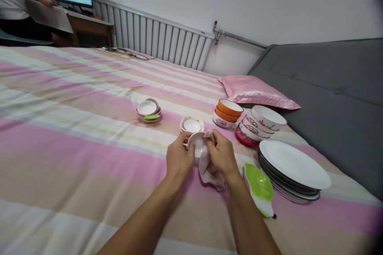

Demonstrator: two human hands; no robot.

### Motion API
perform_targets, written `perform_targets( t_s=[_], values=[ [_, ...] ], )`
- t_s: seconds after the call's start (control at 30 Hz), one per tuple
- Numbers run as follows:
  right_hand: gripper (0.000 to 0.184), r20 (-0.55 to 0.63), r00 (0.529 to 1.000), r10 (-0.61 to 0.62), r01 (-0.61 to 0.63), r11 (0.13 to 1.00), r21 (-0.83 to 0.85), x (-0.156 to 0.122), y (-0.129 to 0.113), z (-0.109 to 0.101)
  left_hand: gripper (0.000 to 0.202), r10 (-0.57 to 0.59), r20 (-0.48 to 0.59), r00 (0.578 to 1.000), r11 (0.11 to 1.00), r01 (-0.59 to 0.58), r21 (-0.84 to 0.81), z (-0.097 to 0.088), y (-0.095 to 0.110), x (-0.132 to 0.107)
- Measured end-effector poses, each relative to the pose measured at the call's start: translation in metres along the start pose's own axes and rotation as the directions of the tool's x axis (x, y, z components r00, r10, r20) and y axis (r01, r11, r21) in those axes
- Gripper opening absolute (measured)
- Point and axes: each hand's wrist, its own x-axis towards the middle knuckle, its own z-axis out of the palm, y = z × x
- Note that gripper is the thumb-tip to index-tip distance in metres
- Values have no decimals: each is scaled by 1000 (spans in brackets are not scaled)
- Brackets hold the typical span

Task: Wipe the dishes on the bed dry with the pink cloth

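A small white dish (198, 144) is tilted up between my two hands above the striped bedspread (89, 147). My left hand (178, 158) grips its left rim with closed fingers. My right hand (220, 154) is closed on a pale pink cloth (209, 171) and presses it against the dish; the cloth hangs down below my hand. Just behind lies a small stack of white dishes (192, 124).
Another pile of small dishes (148, 110) lies further left. Orange bowls (229, 112), red-patterned bowls (259, 125), a stack of white plates (295, 169) and a green leaf-shaped dish (259, 187) are at the right. A pink pillow (254, 91), grey sofa (335, 99) and a seated person (18, 4) are beyond.
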Motion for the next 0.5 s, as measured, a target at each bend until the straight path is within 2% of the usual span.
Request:
perform_targets(
  t_s=[0.13,0.23,0.37,0.5],
  values=[
    [20,6,1000,-30,30,999,19,-1,-3,0,19,33,5,999,999,-33,40,1,-3,0],
    [21,4,1000,-28,27,999,31,-1,-4,0,20,-3,16,1000,1000,3,-3,2,-4,0],
    [19,-9,1000,-3,3,1000,-4,-1,-3,1,23,-86,1,996,985,85,-152,4,-3,0],
    [21,-4,1000,29,-29,999,-20,-1,-3,3,27,-150,14,989,927,146,-345,5,2,-1]
  ],
)
